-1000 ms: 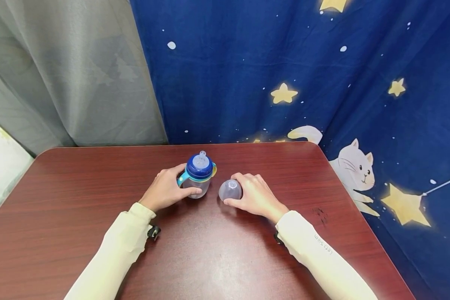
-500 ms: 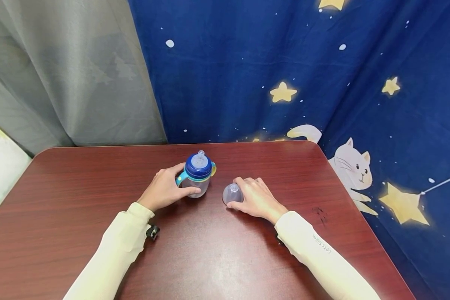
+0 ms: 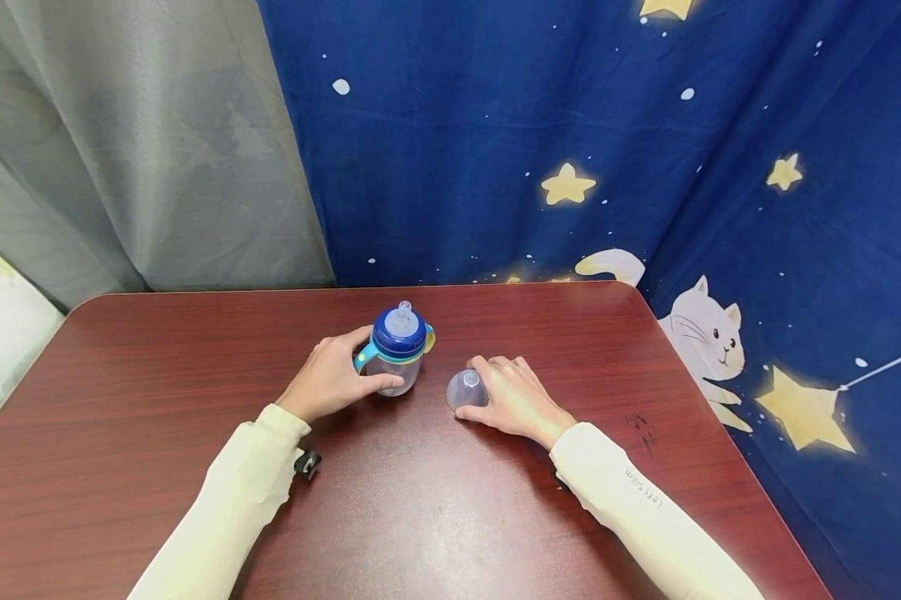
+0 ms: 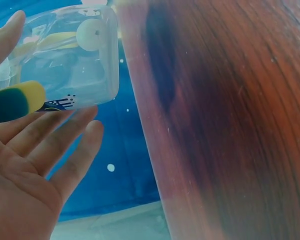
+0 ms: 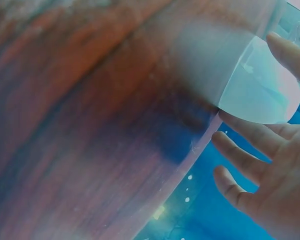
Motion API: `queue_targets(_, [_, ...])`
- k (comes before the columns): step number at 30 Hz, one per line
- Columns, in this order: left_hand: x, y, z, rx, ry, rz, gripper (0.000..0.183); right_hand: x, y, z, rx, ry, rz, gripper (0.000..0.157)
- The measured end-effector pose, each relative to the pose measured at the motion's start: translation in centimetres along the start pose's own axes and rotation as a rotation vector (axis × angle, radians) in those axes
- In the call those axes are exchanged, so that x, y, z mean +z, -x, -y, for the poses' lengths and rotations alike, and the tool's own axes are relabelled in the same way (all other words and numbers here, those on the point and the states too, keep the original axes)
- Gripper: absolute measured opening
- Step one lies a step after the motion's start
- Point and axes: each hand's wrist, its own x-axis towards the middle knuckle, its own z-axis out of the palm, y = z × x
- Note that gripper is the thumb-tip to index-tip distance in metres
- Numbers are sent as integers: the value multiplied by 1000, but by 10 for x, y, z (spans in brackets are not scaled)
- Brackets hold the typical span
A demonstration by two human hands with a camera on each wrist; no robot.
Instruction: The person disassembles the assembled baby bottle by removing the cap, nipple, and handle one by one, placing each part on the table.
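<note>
A baby bottle [image 3: 399, 342] with a blue collar, a clear teat and two side handles stands upright on the table. My left hand [image 3: 328, 375] holds its clear body from the left, the thumb across the front. In the left wrist view the clear body of the bottle [image 4: 75, 60] lies between thumb and fingers. To the right, my right hand [image 3: 516, 396] grips a clear domed bottle cap [image 3: 465, 392], dome upward. The right wrist view has the cap [image 5: 260, 85] with its rim against the tabletop, thumb and fingers on opposite sides.
The reddish-brown wooden table [image 3: 420, 500] has rounded far corners. Behind it hang a grey curtain [image 3: 157, 150] and a blue curtain [image 3: 458, 150] with stars and a cat. Dark scuff marks [image 3: 641, 429] are on the tabletop at right.
My right hand has moved the cap slightly right and toward me, down to the tabletop; over the last half second it stays put. The left hand and bottle have hardly moved.
</note>
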Motion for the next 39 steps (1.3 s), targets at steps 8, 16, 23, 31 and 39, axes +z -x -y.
queue_targets(8, [2,0,-1,4,5,-1,71,-6,0,4,-1,-22,-2,85])
queue_targets(16, [5,1,0,36,-8,-31,72,-27,-9,19,6,-115,-78,92])
queue_targets(23, [7,0,-3,52,-40,-63,76,-37,-17,42,30,-243,-223,91])
queue_targets(31, [10,-2,-11,86,-126,-101,75,-37,-26,66,63,-278,-351,85])
queue_targets(39, [12,-2,-14,106,-114,-81,72,-32,-29,72,56,-205,-431,75])
